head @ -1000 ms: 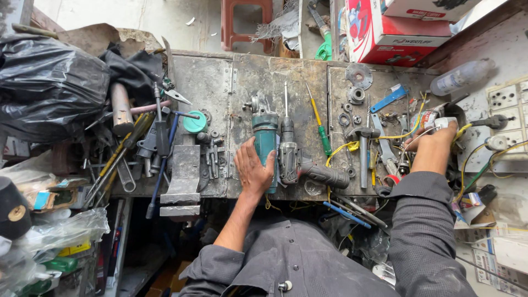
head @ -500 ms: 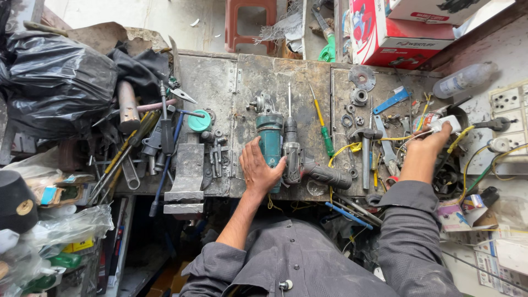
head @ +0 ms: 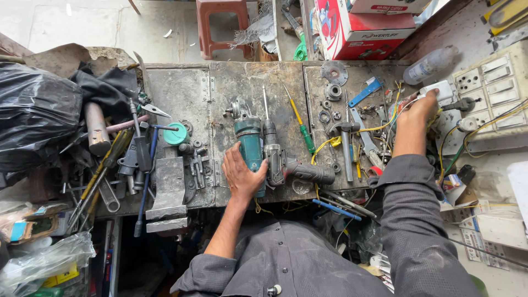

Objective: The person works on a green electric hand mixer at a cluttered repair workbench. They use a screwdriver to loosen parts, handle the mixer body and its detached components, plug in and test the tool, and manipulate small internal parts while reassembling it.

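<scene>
Angle grinder (head: 250, 144), teal-bodied, lies near the middle of the metal workbench (head: 181, 96), with the left hand (head: 242, 176) resting on its near end, fingers together over the casing. Just right lies a grey drill (head: 286, 162). Far right, the right hand (head: 419, 107) pinches a white plug (head: 438, 89) at the switchboard (head: 489, 88).

Under the left hand (head: 240, 177), lower body of the teal angle grinder (head: 250, 147) hidden. Beyond the right hand (head: 418, 110), white plug (head: 440, 89) partly covered by fingertips; grip not clear. Far from both hands, red stool (head: 223, 25) and red box (head: 363, 25) cut by top edge.
</scene>
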